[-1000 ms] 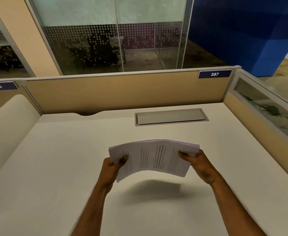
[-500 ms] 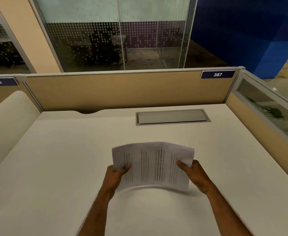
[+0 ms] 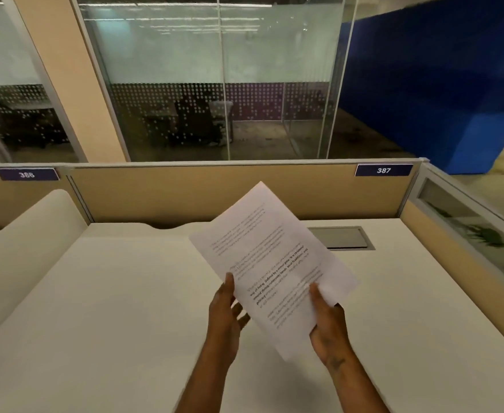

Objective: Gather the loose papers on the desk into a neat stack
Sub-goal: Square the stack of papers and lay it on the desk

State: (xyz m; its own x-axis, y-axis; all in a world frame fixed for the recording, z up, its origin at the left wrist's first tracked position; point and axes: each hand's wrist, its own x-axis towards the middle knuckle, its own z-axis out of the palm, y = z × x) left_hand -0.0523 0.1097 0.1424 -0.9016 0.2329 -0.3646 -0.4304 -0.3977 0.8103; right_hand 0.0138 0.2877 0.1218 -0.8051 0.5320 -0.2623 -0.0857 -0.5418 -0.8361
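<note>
A stack of white printed papers (image 3: 262, 251) is held up above the white desk (image 3: 110, 293), turned upright and tilted to the right. My right hand (image 3: 328, 326) grips its lower right edge, thumb on the front sheet. My left hand (image 3: 225, 314) touches the lower left edge with the thumb up along the paper and the fingers spread behind it. No loose sheets lie on the desk surface that I can see.
A grey cable hatch (image 3: 343, 238) is set into the desk behind the papers. Tan partition panels (image 3: 185, 192) close the back and right side, with number plates 386 (image 3: 26, 174) and 387 (image 3: 383, 170). A curved white divider (image 3: 21, 234) rises at the left.
The stack was held low and sideways between both hands; it has been lifted and rotated to stand upright. The head view has tilted upward.
</note>
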